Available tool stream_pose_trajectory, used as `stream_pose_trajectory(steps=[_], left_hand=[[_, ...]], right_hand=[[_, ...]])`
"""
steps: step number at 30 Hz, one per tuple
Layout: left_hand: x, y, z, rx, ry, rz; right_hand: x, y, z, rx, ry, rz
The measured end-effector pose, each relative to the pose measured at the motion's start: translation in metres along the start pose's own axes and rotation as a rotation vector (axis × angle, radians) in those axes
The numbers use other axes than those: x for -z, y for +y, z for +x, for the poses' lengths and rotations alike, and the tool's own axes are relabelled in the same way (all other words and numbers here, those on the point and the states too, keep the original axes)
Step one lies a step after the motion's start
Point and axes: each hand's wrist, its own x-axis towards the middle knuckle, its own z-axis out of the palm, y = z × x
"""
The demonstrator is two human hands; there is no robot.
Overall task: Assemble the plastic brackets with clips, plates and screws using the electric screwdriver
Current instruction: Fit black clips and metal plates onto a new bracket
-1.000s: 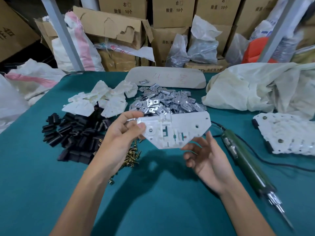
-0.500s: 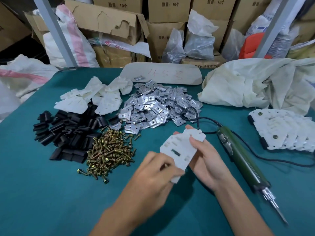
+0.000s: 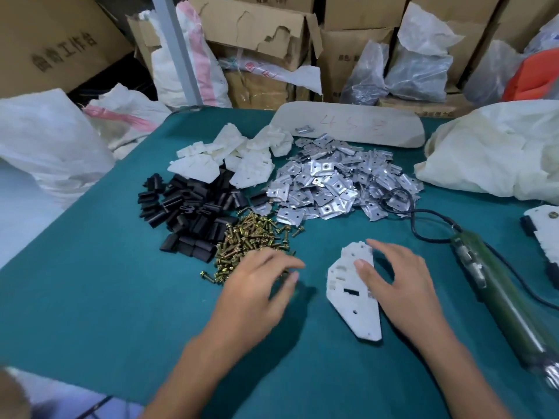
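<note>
A white plastic bracket (image 3: pixel 352 293) lies flat on the green table (image 3: pixel 90 282) in front of me. My right hand (image 3: pixel 393 282) rests on its right edge, thumb pressing on top. My left hand (image 3: pixel 257 285) hovers, blurred, over the near edge of the pile of brass screws (image 3: pixel 251 243), fingers spread, nothing visibly in it. Black clips (image 3: pixel 187 216) are heaped to the left, silver metal plates (image 3: pixel 332 182) behind, and more white brackets (image 3: pixel 230 155) at the back. The green electric screwdriver (image 3: pixel 496 297) lies to the right of my right hand.
Finished white brackets (image 3: pixel 544 234) are stacked at the far right edge. A cream cloth bundle (image 3: pixel 496 152) and a beige board (image 3: pixel 351 125) lie at the back. The screwdriver's black cable (image 3: pixel 423 216) loops by the plates. Cardboard boxes and sacks surround the table.
The bracket went from held up in both hands to lying on the table under my right hand. My left hand let go and moved left to the screws.
</note>
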Motion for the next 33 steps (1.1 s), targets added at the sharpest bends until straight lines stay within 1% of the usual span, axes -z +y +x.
stream_pose_trajectory(steps=[2,4,6,8,10,13,16,19,26,30,33], left_hand=[[0.02,-0.028,0.01,0.12,0.03,0.084],[0.034,-0.055,0.016,0.219,0.063,0.186],[0.043,-0.078,0.021,0.379,0.086,0.304],[0.047,-0.092,0.024,0.568,0.058,0.412],[0.046,-0.1,0.027,0.662,-0.001,0.47],[0.043,-0.103,0.034,0.651,-0.027,0.512],[0.048,-0.104,0.043,0.632,-0.054,0.454],[0.049,-0.103,0.046,0.587,-0.14,0.366],[0.055,-0.106,0.047,0.6,-0.27,0.362],[0.052,-0.104,0.046,0.573,-0.254,0.392],[0.052,-0.104,0.044,0.534,-0.19,0.4]], right_hand=[[-0.001,0.001,-0.001,-0.001,-0.021,0.024],[0.001,0.001,-0.001,-0.012,-0.001,0.076],[0.002,0.0,0.0,-0.016,0.019,0.109],[0.001,0.0,0.0,-0.001,0.026,0.117],[0.0,0.001,-0.001,0.012,0.03,0.129],[0.0,0.003,0.0,0.023,0.032,0.137],[0.0,0.004,0.001,0.029,0.04,0.135],[0.0,0.003,0.001,0.032,0.044,0.137],[-0.002,0.009,0.0,0.019,0.069,0.151],[-0.003,0.011,0.0,0.015,0.087,0.142],[-0.004,0.012,-0.001,0.018,0.095,0.122]])
